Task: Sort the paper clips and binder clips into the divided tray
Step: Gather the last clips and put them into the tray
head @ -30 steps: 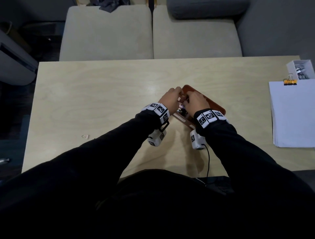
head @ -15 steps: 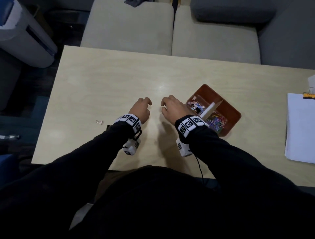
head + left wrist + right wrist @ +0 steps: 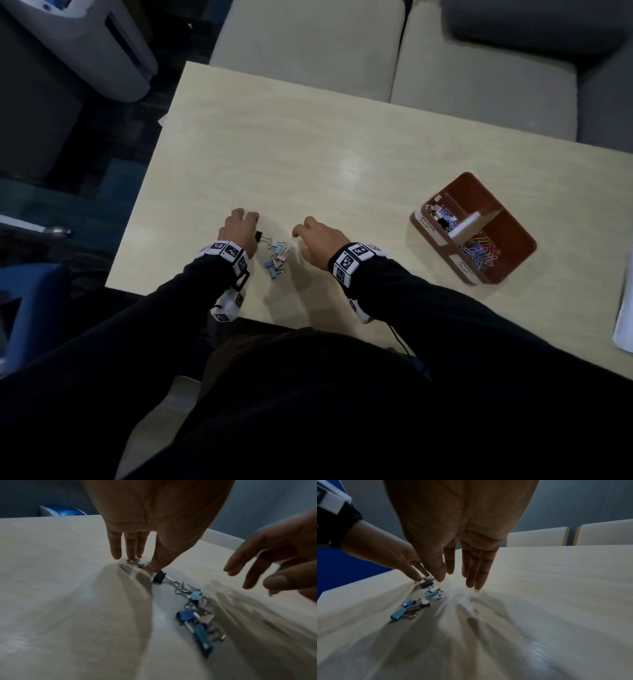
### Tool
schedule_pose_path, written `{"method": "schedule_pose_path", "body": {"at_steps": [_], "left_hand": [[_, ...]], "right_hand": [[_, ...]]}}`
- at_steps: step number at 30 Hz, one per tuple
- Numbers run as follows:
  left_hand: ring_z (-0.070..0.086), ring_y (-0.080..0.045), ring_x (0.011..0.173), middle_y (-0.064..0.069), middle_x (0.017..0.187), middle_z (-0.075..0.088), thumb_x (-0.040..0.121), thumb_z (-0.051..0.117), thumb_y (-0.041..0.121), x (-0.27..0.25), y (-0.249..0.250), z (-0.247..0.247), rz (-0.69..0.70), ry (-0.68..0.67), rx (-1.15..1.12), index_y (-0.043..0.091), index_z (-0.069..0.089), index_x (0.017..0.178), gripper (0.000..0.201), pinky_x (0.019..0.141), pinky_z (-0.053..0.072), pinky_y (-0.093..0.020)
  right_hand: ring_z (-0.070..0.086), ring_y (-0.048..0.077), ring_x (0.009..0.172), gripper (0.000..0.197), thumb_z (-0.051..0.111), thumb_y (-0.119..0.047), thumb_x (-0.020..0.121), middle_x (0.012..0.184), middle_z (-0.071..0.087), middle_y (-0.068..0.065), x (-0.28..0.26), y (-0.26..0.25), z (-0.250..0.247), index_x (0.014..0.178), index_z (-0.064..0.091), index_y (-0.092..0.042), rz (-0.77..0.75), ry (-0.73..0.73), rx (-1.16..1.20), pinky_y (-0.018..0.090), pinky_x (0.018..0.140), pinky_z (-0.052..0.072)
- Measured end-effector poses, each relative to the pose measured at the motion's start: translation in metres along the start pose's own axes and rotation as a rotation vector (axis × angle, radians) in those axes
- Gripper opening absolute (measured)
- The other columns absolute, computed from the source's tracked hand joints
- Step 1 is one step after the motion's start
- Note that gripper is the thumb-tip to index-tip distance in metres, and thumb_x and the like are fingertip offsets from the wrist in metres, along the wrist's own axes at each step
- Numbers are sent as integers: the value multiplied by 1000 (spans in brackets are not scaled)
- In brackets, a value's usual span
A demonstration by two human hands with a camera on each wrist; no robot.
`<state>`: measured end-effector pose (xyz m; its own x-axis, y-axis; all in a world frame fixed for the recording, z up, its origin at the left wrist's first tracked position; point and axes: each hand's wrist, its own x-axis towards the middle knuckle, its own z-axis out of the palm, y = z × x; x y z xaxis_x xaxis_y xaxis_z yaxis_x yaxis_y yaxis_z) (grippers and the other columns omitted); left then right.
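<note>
A loose pile of small binder clips (image 3: 275, 258), blue, pale and one black (image 3: 159, 577), lies near the table's front left edge. My left hand (image 3: 251, 224) stands at the pile's far left end, and its thumb and fingertips (image 3: 135, 555) pinch a small silvery clip (image 3: 137, 562) on the table. My right hand (image 3: 303, 240) hovers just right of the pile with straight fingers (image 3: 476, 574), holding nothing. The brown divided tray (image 3: 513, 222) sits far to the right. It holds binder clips (image 3: 442, 216) in its far compartment and coloured paper clips (image 3: 479, 251) in the near one.
The light wooden table (image 3: 342, 154) ends close behind the pile, at my body. White paper (image 3: 625, 325) lies at the right edge. Beige sofa cushions (image 3: 308, 51) stand beyond the table, and a grey-white appliance (image 3: 102, 44) is on the floor to the left.
Both hands left the tray and moved left across the table to the pile of binder clips. The left hand came down on one clip, and the right hand spread beside the pile.
</note>
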<state>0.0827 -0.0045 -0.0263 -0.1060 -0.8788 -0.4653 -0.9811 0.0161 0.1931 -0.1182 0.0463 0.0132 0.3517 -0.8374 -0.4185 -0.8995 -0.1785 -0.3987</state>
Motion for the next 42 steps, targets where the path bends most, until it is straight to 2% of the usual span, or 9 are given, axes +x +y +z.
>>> {"method": "schedule_pose_path", "body": {"at_steps": [6, 10, 15, 22, 26, 30, 35, 39, 42], "left_hand": [[49, -39, 100, -22, 113, 44, 82, 51, -8, -7, -13, 8, 69, 86, -76, 5, 55, 112, 33, 76, 48, -45], [51, -39, 95, -22, 107, 48, 81, 58, -4, -10, -18, 11, 63, 24, -106, 3, 53, 104, 25, 75, 44, -44], [53, -37, 91, -19, 102, 52, 86, 62, 9, -11, -25, 10, 45, -27, -148, 5, 49, 102, 20, 71, 39, -38], [52, -33, 78, -9, 82, 49, 79, 60, 11, -18, -28, 7, 26, -40, -148, 13, 43, 85, 18, 61, 34, -32], [56, -33, 86, -11, 97, 57, 81, 60, 8, -14, -28, 10, -21, -26, -248, 9, 52, 97, 19, 70, 45, -36], [56, -35, 92, -16, 111, 51, 85, 58, 7, -9, -29, 10, -91, -37, -324, 7, 59, 97, 12, 74, 43, -32], [56, -33, 86, -15, 96, 60, 87, 50, 0, -9, -25, 5, -34, 56, -426, 8, 53, 91, 9, 71, 43, -35], [56, -30, 92, -5, 93, 63, 92, 47, 6, -9, -25, 3, -14, 117, -456, 12, 56, 105, 17, 84, 46, -39], [56, -29, 91, -8, 98, 58, 88, 38, -3, -6, -20, 2, -15, 86, -492, 13, 56, 105, 29, 78, 47, -39]], "right_hand": [[51, 34, 114, 49, 59, -20, 90, 133, 41, 12, 17, -20, 25, 137, 44, -19, -92, -94, -47, 43, 81, 49], [44, 32, 120, 59, 61, -14, 87, 137, 39, 12, 27, -29, 30, 141, 41, -19, -118, -116, -101, 42, 85, 48], [46, 34, 113, 36, 56, -11, 89, 127, 42, 16, 36, -38, 36, 125, 50, -8, -116, -90, -158, 43, 79, 48], [61, 37, 81, 38, 56, -4, 87, 123, 38, 20, 40, -34, 37, 123, 46, -7, -59, -183, -99, 36, 62, 38], [60, 39, 76, 41, 59, -8, 85, 121, 38, 20, 36, -27, 33, 122, 44, -5, 13, -145, -62, 36, 58, 35], [54, 34, 71, 34, 59, -9, 83, 116, 40, 16, 33, -15, 32, 114, 44, -6, 150, -108, 62, 37, 61, 42], [61, 36, 80, 12, 58, -11, 84, 111, 43, 12, 31, 3, 37, 96, 56, -8, 271, -38, 276, 44, 79, 53], [61, 31, 80, 5, 59, -3, 80, 106, 45, 7, 21, 18, 34, 83, 57, -6, 311, 99, 482, 42, 70, 57], [68, 29, 74, 3, 52, -5, 80, 91, 63, 8, 16, 23, 29, 82, 53, -8, 381, 150, 658, 41, 65, 59]]}}
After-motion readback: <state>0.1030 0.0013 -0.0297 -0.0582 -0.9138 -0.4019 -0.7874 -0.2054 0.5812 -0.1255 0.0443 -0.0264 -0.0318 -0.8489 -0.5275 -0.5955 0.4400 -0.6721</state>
